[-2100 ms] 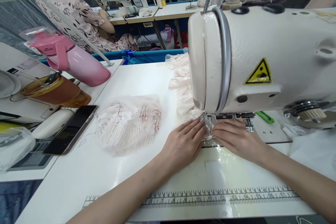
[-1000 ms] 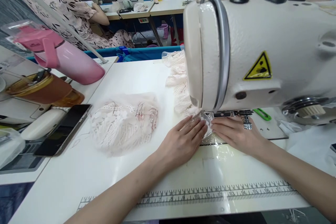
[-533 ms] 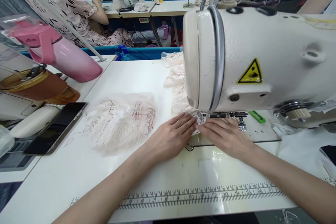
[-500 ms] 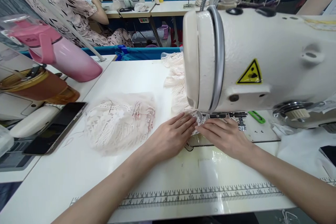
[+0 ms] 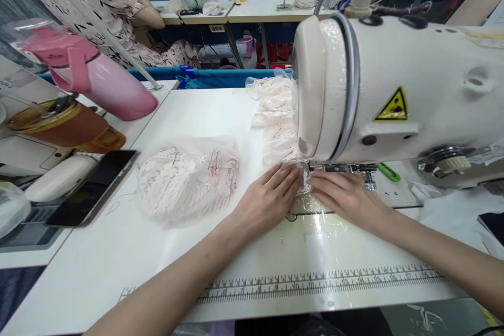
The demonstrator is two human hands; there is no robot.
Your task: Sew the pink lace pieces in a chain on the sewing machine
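Note:
Pale lace fabric (image 5: 277, 139) runs in gathered ruffles from under the sewing machine's head (image 5: 326, 89) toward the back of the table. My left hand (image 5: 277, 189) lies on its near end, fingers stretched out flat just left of the needle area. Opposite it, my right hand (image 5: 344, 194) rests with fingers extended toward the left fingertips, by the metal presser attachment (image 5: 334, 168). A small bit of lace shows between the fingertips. The machine's head hides the needle. A heap of the same lace with dark red threads (image 5: 189, 178) lies left of my left hand.
At the left are a phone (image 5: 94, 186), a pink tumbler (image 5: 102, 81) and a brown drink cup (image 5: 66, 123). A green thread snipper (image 5: 389, 171) lies behind my right hand. A printed ruler (image 5: 315, 283) follows the front edge. Another person (image 5: 118, 16) sits beyond.
The view has shifted slightly, so the table and machine appear farther right. Both hands stay on the lace near the presser, their fingers still stretched out.

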